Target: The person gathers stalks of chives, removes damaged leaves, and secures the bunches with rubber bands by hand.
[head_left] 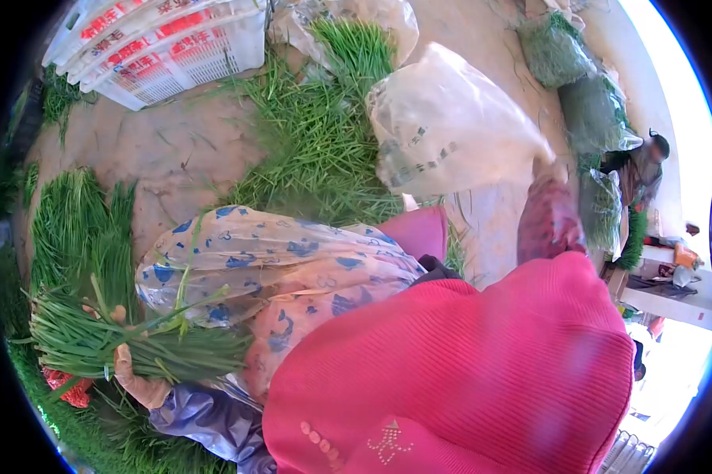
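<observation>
My left hand (131, 371), at the end of a shiny purple sleeve, is closed around a bunch of garlic chives (186, 351). The long green leaves stick out on both sides of the fingers, over the edge of my lap. A clear plastic apron with blue prints (293, 253) covers my legs. On the other side my right hand (550, 170), below a dark red patterned sleeve, grips one corner of a whitish plastic bag (451, 126). The bag hangs spread out above loose chives (316, 150) on the floor. Motion blurs the right fingers somewhat.
Stacked white plastic crates (190, 59) with red lettering stand at the top left. More chives (75, 229) lie at the left, near a red mesh piece (67, 387). Filled bags of greens (593, 110) line the right, where another person (644, 170) sits.
</observation>
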A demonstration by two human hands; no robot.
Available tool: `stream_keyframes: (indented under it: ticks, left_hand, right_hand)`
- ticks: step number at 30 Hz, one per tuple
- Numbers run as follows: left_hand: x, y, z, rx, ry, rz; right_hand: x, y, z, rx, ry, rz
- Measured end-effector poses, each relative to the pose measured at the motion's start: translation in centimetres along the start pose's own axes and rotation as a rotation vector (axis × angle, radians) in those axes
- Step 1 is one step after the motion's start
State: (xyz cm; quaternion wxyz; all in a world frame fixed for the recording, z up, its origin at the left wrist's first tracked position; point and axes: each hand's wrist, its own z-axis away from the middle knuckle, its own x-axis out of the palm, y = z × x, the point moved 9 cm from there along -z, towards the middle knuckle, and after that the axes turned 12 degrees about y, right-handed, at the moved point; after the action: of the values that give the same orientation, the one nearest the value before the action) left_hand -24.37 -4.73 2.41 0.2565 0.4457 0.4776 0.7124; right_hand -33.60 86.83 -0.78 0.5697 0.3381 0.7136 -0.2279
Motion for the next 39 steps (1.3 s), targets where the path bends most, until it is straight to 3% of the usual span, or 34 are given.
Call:
stream_keyframes:
  ticks: [2,3,4,8,13,15,17,18,20,21,22,24,25,26,27,29,31,32,35,36,37,39]
  left_hand:
    - [0.2,-0.5,0.0,-0.028,0.008,0.005]
    - [0.3,-0.6,-0.1,-0.041,0.014,0.017]
    - [1.3,-0.2,-0.1,-0.011,-0.041,-0.019]
    - [1.9,0.6,0.7,0.03,0.043,-0.011]
    - [-1.1,-0.7,2.3,-0.156,0.334,0.018]
    - [-2.4,-0.3,1.5,0.022,0.391,-0.074]
    - [-1.6,-0.8,0.6,0.068,0.301,0.01]
    - [-1.6,0.0,0.4,0.112,0.34,-0.006]
    - [0.2,0.7,0.4,0.171,0.207,-0.03]
    - [1.0,0.8,0.6,0.194,0.166,-0.041]
    - [1.1,0.7,0.9,0.179,0.183,0.013]
    - [0.1,0.5,1.1,0.171,0.173,0.014]
    - [-1.1,0.3,0.8,0.187,0.183,0.015]
    - [-1.0,0.3,0.4,0.218,0.059,-0.044]
    - [-1.1,0.3,1.2,0.198,0.134,-0.071]
    - [-1.6,0.0,3.1,0.198,0.218,-0.097]
    - [-4.2,-1.7,3.8,0.231,0.237,-0.115]
    - [-7.6,-5.5,2.6,0.048,0.068,0.088]
    - [-0.7,-1.5,5.4,0.049,0.084,0.398]
    - [-0.6,-0.6,5.8,0.137,0.134,0.32]
    - [-1.1,-0.8,5.9,0.146,0.141,0.339]
    - [-1.1,-2.4,5.8,0.003,0.088,0.307]
  right_hand:
    - [-1.6,-0.7,-6.2,-0.136,0.026,0.33]
    - [-8.0,-6.0,-4.7,0.029,0.154,0.446]
    - [-9.0,-7.5,-5.4,0.03,0.186,0.454]
    - [-4.7,-8.0,-5.7,-0.131,0.054,0.365]
    - [2.6,-10.7,-7.8,-0.295,-0.084,0.391]
    - [4.7,-14.9,-8.7,-0.375,-0.113,0.456]
    - [5.5,-20.4,-7.4,-0.502,-0.118,0.529]
    - [6.2,-25.4,-5.4,-0.632,-0.137,0.468]
    - [3.2,-35.4,4.9,-0.904,-0.281,0.088]
    - [-1.4,-40.5,13.4,-0.974,-0.439,-0.316]
    - [-6.2,-44.9,21.6,-1.065,-0.654,-0.47]
    - [-13.5,-50.1,33.4,-1.259,-0.953,-1.033]
    - [-15.7,-51.9,38.2,-1.309,-1.121,-1.184]
    - [-19.2,-52.9,42.5,-1.395,-1.169,-1.278]
    - [-21.2,-53.5,46.6,-1.377,-1.447,-1.334]
    - [-24.3,-54.5,52.8,-1.258,-1.691,-1.493]
    - [-26.0,-55.0,56.6,-1.313,-1.71,-1.524]
    - [-26.8,-55.1,57.7,-1.338,-1.725,-1.544]
    - [-28.5,-55.3,58.5,-1.382,-1.562,-1.523]
    - [-28.5,-55.4,58.8,-1.271,-1.615,-1.48]
    - [-28.7,-55.3,59.4,-1.291,-1.611,-1.459]
    - [-29.1,-56.1,59.6,-1.155,-1.678,-1.531]
